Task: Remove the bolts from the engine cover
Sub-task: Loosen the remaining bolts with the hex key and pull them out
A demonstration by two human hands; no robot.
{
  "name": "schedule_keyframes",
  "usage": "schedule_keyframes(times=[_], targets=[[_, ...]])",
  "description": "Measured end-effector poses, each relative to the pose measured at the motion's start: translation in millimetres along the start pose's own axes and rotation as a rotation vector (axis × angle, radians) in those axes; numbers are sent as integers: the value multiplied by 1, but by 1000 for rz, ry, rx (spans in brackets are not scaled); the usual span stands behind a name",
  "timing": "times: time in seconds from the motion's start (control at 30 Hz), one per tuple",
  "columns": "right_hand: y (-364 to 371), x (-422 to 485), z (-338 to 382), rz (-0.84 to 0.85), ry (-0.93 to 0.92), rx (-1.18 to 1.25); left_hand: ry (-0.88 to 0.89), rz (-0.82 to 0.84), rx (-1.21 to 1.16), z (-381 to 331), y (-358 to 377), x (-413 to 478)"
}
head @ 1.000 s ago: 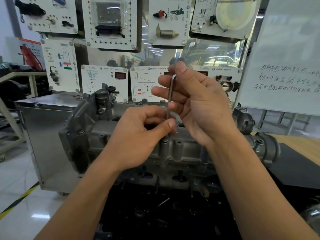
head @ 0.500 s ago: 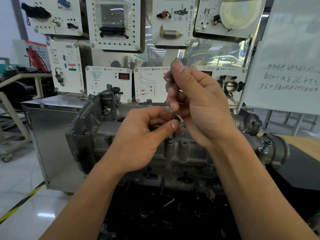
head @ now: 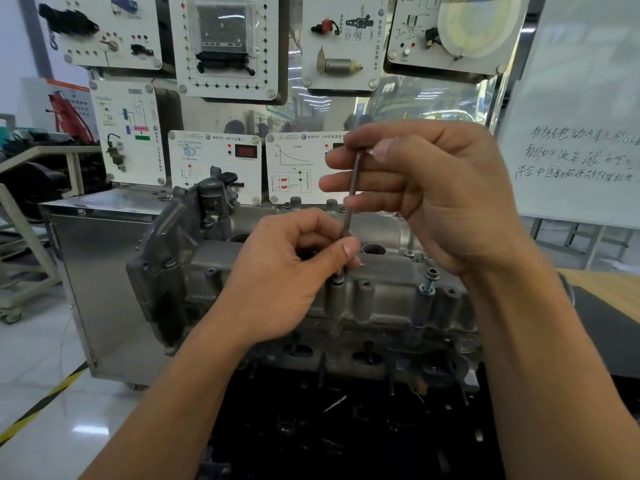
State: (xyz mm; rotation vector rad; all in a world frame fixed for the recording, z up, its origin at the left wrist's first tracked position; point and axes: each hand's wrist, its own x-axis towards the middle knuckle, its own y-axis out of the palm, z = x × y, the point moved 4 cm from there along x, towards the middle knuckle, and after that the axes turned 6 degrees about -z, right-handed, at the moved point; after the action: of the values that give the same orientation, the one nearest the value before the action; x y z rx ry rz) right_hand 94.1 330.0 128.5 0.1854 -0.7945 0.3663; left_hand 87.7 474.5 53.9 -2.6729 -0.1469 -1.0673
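the bolt [head: 338, 276] sits at the near edge of the engine cover [head: 381, 299], under the left hand [head: 287, 282], which pinches the hex key [head: 350, 195] low. the right hand [head: 433, 199], pinching its top, has just rolled its fingers round: the bolt is likely winding out. right along the cover a second bolt [head: 430, 277] stands proud. no bolt tray shows.

1. Your L hand [head: 277, 275]: bare, knuckles creased; L thumbnail [head: 349, 250] cut short.
2. Your R hand [head: 440, 202]: bare, palm lines & finger creases clear; R thumbnail [head: 382, 151] short, squarish.
3. Your L forearm [head: 180, 403]: bare from wrist to frame edge — slim.
4. Your R forearm [head: 543, 375]: bare from wrist to frame edge — approx. same build as L.
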Motion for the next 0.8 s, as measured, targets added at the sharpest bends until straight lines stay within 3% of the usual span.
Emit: schedule_keyframes(times=[0.2,0.5,0.8], targets=[[-4,1,-7,93,28,136,32,102,0,-4,-4,1],[16,3,-18,-174,81,157,36,69,8,-4,-3,2],[21,-1,-17,-287,3,34,19,36,25,-7,-1,1]])
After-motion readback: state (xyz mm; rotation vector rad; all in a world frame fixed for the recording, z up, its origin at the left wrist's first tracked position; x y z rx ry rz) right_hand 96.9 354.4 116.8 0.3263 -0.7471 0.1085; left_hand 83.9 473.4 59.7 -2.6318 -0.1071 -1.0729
